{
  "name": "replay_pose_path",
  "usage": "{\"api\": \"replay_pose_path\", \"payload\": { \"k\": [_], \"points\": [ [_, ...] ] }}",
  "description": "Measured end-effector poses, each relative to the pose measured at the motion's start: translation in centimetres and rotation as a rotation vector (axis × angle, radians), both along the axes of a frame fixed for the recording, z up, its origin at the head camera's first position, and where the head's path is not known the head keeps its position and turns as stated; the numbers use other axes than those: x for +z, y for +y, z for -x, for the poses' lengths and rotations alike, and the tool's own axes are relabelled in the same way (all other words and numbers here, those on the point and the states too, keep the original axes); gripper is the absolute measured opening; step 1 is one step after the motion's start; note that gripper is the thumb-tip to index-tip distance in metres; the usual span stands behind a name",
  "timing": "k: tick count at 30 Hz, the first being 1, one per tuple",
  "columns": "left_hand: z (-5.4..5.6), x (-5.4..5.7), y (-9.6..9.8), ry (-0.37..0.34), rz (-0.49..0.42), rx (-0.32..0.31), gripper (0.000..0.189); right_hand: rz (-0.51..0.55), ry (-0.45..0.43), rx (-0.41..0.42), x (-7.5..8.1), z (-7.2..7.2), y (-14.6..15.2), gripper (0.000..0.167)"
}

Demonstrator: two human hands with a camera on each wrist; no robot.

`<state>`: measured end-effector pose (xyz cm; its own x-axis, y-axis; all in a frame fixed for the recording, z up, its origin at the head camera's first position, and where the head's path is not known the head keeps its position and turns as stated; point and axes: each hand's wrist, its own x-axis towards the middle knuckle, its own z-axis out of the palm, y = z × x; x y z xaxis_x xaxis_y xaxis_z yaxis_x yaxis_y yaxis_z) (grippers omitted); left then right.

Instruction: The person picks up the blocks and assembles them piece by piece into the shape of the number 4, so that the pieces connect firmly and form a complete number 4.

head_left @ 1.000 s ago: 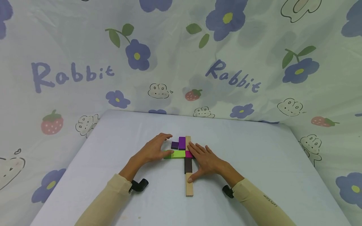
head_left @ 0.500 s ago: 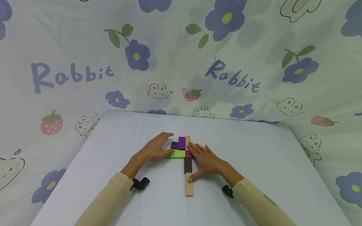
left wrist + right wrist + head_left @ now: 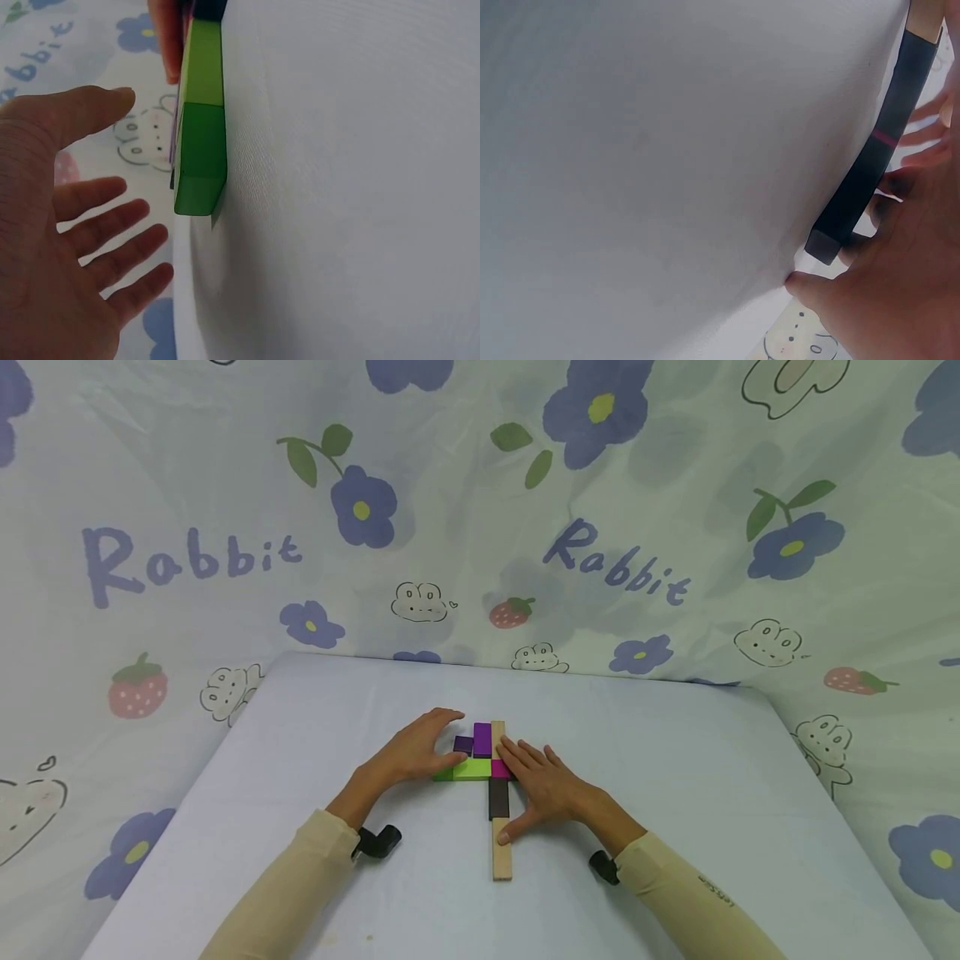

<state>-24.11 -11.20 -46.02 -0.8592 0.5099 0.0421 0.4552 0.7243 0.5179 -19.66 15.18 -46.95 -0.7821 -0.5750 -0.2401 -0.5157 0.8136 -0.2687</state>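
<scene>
Several flat coloured blocks lie joined in a cross-like layout on the table. A light green block (image 3: 472,769) and a dark green block (image 3: 202,150) form its left arm. Beyond them sit a purple block (image 3: 482,740) and a small dark purple block (image 3: 462,744). My left hand (image 3: 411,752) hovers around the left arm, fingers spread and thumb over the green blocks. My right hand (image 3: 553,789) lies flat along the right side, fingertips at the upper wood block (image 3: 498,730) and magenta block (image 3: 500,768), thumb on the lower wood block (image 3: 502,860). A dark brown block (image 3: 498,797) shows between.
A white cloth covers the table (image 3: 675,760). Behind it hangs a patterned curtain (image 3: 465,535) with flowers and rabbits. Black wrist cameras sit at the left cuff (image 3: 318,835) and the right cuff (image 3: 637,860).
My left hand has slid slightly right and away from me, its thumb further over the green blocks. My right hand and the blocks stay put.
</scene>
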Motion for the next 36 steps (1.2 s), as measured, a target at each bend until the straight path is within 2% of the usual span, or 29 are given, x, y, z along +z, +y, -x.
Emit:
{"api": "replay_pose_path", "payload": {
  "k": [18, 36],
  "points": [
    [1.0, -0.6, 0.7, -0.012, 0.032, 0.001, 0.072, 0.011, -0.002, -0.001, -0.3, 0.0, 0.1, 0.141],
    [1.7, -0.5, 1.7, -0.023, 0.079, -0.018, 0.072, 0.006, 0.0, 0.0, -0.1, 0.1, 0.1, 0.14]
  ]
}}
